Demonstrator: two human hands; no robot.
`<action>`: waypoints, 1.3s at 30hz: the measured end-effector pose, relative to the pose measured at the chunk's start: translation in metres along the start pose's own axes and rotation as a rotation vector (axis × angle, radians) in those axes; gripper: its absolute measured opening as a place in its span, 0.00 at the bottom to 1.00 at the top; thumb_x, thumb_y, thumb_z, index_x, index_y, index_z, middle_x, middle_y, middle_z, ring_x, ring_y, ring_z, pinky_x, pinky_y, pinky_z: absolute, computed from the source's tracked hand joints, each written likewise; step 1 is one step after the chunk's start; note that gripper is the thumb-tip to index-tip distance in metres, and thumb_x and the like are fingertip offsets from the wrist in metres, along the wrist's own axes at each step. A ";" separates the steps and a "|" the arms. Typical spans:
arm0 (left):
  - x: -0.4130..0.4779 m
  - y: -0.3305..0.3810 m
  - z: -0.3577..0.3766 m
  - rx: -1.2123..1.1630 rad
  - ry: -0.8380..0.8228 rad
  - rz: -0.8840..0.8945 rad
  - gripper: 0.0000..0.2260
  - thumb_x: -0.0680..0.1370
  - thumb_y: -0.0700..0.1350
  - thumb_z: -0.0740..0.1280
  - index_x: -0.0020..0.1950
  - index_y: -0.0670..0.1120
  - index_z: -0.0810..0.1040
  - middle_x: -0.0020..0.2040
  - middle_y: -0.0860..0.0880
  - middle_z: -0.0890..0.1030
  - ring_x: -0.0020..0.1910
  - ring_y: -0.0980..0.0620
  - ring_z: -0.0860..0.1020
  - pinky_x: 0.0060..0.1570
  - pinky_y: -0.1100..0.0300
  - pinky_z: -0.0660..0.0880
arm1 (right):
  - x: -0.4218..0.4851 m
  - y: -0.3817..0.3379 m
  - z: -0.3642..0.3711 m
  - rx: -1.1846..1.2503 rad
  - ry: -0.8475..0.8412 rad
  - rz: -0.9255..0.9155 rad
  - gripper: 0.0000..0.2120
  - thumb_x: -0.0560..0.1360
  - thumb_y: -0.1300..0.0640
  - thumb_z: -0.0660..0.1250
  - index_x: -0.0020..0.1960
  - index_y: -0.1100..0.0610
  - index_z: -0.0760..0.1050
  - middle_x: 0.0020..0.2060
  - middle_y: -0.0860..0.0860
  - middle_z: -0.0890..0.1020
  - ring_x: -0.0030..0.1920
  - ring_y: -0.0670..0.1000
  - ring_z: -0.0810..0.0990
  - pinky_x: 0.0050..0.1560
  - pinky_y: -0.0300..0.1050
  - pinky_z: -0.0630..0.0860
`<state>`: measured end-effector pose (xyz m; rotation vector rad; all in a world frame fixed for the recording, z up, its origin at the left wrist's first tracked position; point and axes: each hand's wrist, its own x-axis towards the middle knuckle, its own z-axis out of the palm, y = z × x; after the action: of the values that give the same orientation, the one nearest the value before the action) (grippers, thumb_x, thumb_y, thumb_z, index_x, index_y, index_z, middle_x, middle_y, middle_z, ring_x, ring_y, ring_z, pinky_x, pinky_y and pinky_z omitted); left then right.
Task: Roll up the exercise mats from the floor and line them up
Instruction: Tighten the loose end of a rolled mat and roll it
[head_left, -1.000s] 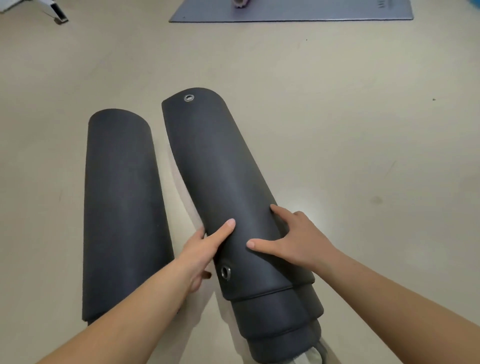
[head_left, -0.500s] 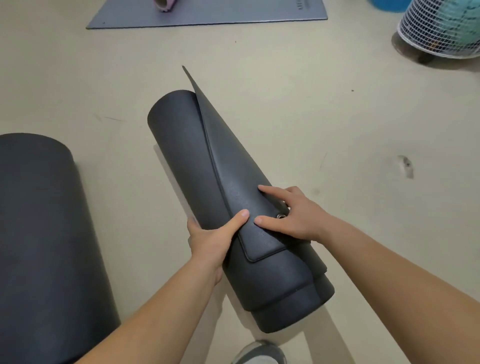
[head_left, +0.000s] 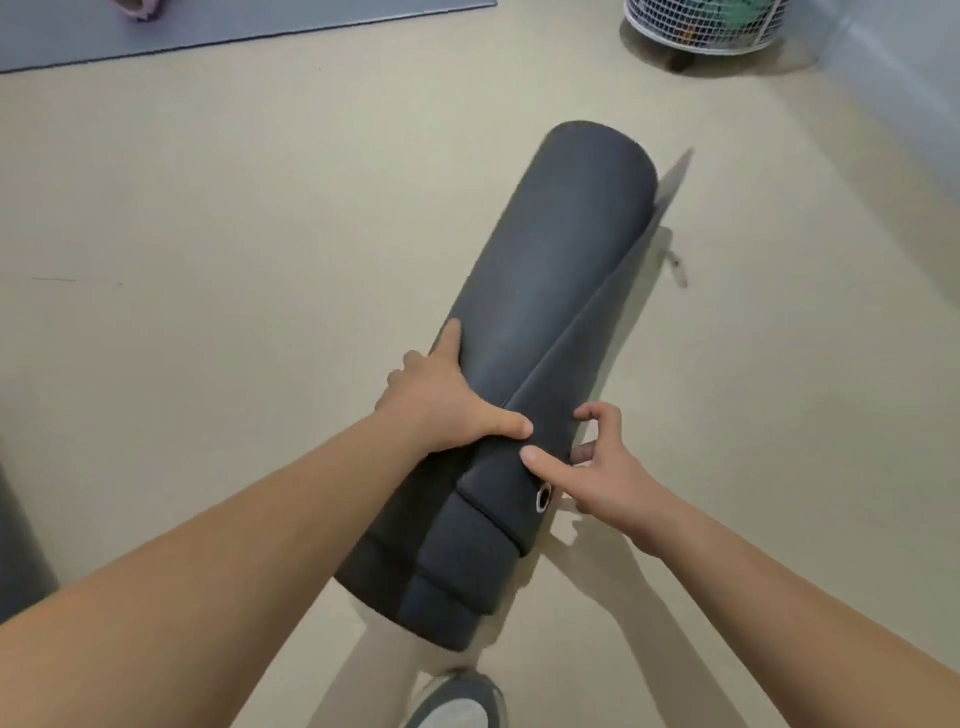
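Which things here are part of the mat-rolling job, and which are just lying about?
Job:
dark rolled mat, held by the left hand and right hand
second dark mat, cut off at the left edge
flat grey mat, not yet rolled

Lying about:
white wire fan
pink item on the grey mat
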<state>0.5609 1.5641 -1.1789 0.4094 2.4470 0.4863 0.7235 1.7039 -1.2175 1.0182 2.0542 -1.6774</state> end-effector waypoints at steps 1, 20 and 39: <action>0.002 0.021 0.007 0.190 -0.010 0.091 0.68 0.53 0.74 0.78 0.83 0.63 0.41 0.72 0.45 0.68 0.71 0.39 0.70 0.66 0.38 0.75 | -0.007 0.010 -0.014 -0.031 0.046 0.016 0.31 0.71 0.33 0.75 0.63 0.43 0.64 0.52 0.53 0.79 0.48 0.52 0.82 0.47 0.48 0.80; -0.002 0.021 0.026 0.231 0.382 0.544 0.53 0.67 0.74 0.70 0.84 0.50 0.57 0.84 0.41 0.57 0.84 0.41 0.55 0.79 0.38 0.59 | -0.049 -0.018 -0.116 -1.153 0.268 -0.109 0.65 0.55 0.24 0.74 0.78 0.32 0.35 0.75 0.53 0.57 0.74 0.59 0.62 0.71 0.61 0.67; -0.019 0.032 0.036 -0.408 0.229 0.149 0.35 0.68 0.58 0.80 0.73 0.60 0.71 0.63 0.61 0.77 0.59 0.55 0.78 0.61 0.52 0.79 | -0.033 -0.033 -0.103 -1.272 0.211 -0.211 0.68 0.55 0.18 0.70 0.73 0.27 0.21 0.82 0.57 0.51 0.79 0.61 0.59 0.72 0.62 0.68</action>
<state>0.6031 1.5942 -1.1826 0.3796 2.4546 1.1262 0.7446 1.7876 -1.1441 0.5022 2.6893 -0.0579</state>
